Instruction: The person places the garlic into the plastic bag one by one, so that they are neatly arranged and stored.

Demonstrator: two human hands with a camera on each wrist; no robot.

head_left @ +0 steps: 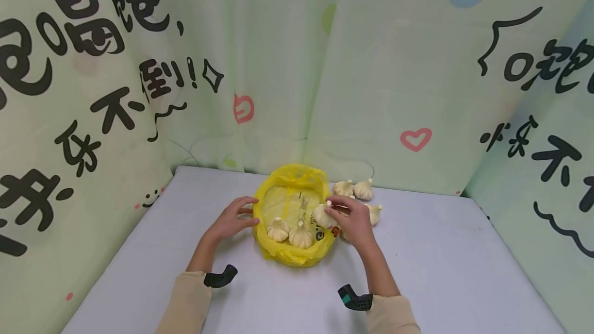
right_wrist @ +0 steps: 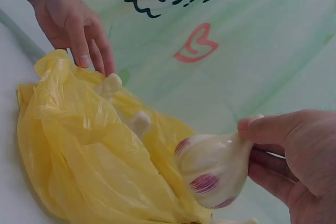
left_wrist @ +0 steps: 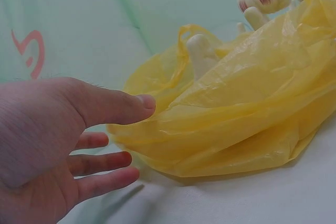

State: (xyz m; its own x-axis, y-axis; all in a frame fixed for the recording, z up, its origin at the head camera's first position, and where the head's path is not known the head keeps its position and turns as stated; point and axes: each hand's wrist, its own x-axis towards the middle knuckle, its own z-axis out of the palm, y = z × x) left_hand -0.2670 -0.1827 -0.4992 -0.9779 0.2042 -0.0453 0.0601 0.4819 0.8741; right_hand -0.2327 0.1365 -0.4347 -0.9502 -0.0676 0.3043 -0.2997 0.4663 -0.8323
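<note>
A yellow plastic bag (head_left: 297, 260) stands on the table with its mouth spread wide. Inside it, near the front, sit two garlic bulbs (head_left: 300, 236). My right hand (head_left: 355, 220) pinches a third garlic bulb (right_wrist: 215, 169) by its stem, over the bag's right rim. Purple streaks mark this bulb in the right wrist view. At the bag's left side, my left hand (head_left: 233, 219) touches the rim with extended fingers; the left wrist view shows its thumb (left_wrist: 126, 107) against the plastic.
More garlic bulbs (head_left: 363, 189) lie beside the bag at the back right, some partly hidden by my right hand. The white table (head_left: 445, 251) meets a printed curtain (head_left: 278, 66) at the back and both sides.
</note>
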